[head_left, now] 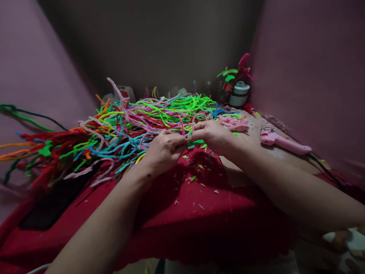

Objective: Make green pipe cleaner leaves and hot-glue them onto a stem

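My left hand (pixel 164 149) and my right hand (pixel 212 135) meet fingertip to fingertip over a red cloth (pixel 182 205). Both are closed in a pinch on a small green pipe cleaner piece (pixel 196 142) held between them. Just beyond the hands lies a big tangled heap of coloured pipe cleaners (pixel 128 125), in green, pink, blue, red and orange. Short green and pale cuttings (pixel 196 177) are scattered on the cloth below the hands.
A pink glue gun (pixel 282 141) with a black cord lies on brown card (pixel 256 152) at the right. Pink fluffy pieces (pixel 235 123) sit behind my right hand. A small pot with pipe-cleaner flowers (pixel 238 89) stands at the back right. Pink walls close in both sides.
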`<state>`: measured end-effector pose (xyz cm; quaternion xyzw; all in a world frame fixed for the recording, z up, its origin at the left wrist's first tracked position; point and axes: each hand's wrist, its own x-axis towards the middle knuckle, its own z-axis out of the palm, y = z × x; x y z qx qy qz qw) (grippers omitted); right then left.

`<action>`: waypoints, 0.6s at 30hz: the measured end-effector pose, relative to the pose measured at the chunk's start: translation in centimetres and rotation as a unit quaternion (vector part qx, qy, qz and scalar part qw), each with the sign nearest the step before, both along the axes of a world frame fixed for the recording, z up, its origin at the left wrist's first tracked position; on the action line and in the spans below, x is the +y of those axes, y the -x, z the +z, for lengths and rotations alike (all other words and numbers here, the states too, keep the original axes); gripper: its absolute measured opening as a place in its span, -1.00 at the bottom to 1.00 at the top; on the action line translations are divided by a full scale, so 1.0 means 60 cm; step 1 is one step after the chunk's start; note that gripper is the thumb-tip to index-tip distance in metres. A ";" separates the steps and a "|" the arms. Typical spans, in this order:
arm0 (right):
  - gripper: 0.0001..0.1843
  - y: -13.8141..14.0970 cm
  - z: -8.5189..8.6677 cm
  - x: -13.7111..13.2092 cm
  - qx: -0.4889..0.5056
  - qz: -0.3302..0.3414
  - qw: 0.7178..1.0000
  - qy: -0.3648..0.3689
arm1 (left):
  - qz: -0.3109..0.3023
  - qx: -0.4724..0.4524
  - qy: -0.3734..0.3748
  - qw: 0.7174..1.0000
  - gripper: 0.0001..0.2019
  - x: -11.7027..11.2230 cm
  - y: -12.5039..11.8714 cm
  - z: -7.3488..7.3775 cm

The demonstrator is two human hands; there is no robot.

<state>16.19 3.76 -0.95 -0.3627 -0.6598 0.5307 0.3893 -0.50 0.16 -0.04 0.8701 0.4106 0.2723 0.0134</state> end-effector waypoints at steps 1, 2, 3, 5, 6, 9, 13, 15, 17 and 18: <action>-0.94 -0.003 0.002 0.004 0.042 0.041 0.992 0.112 | -0.015 -0.007 -0.013 1.000 -0.82 -0.003 0.000 0.001; -0.95 -0.004 0.003 0.006 0.083 0.077 0.972 0.207 | -0.022 -0.027 -0.017 0.999 -0.83 -0.005 -0.001 0.002; -0.95 -0.003 0.003 0.007 0.122 0.104 0.946 0.281 | -0.017 -0.059 -0.014 0.998 -0.85 -0.008 -0.001 0.002; -0.94 0.004 0.002 0.005 0.194 0.122 0.906 0.356 | 0.015 -0.142 0.008 0.990 -0.87 -0.011 -0.003 0.002; -0.93 0.011 0.000 0.001 0.229 0.112 0.898 0.359 | 0.038 -0.186 0.025 0.982 -0.87 -0.012 -0.005 0.001; -0.91 0.031 -0.009 -0.014 0.299 0.033 0.919 0.256 | 0.098 -0.301 0.080 0.945 -0.87 -0.011 -0.013 0.000; -0.90 0.036 -0.021 -0.031 0.174 -0.090 0.977 -0.086 | 0.133 -0.355 0.122 0.917 -0.88 -0.010 -0.027 -0.001; -0.87 0.028 -0.021 -0.034 0.038 -0.141 0.948 -0.282 | 0.149 -0.316 0.095 0.932 -0.87 -0.009 -0.030 -0.005; -0.80 0.019 -0.018 -0.034 -0.088 -0.163 0.884 -0.430 | 0.158 -0.231 0.018 0.960 -0.86 -0.007 -0.029 -0.010; -0.77 0.016 -0.016 -0.033 -0.135 -0.167 0.852 -0.478 | 0.157 -0.175 -0.030 0.971 -0.85 -0.006 -0.027 -0.013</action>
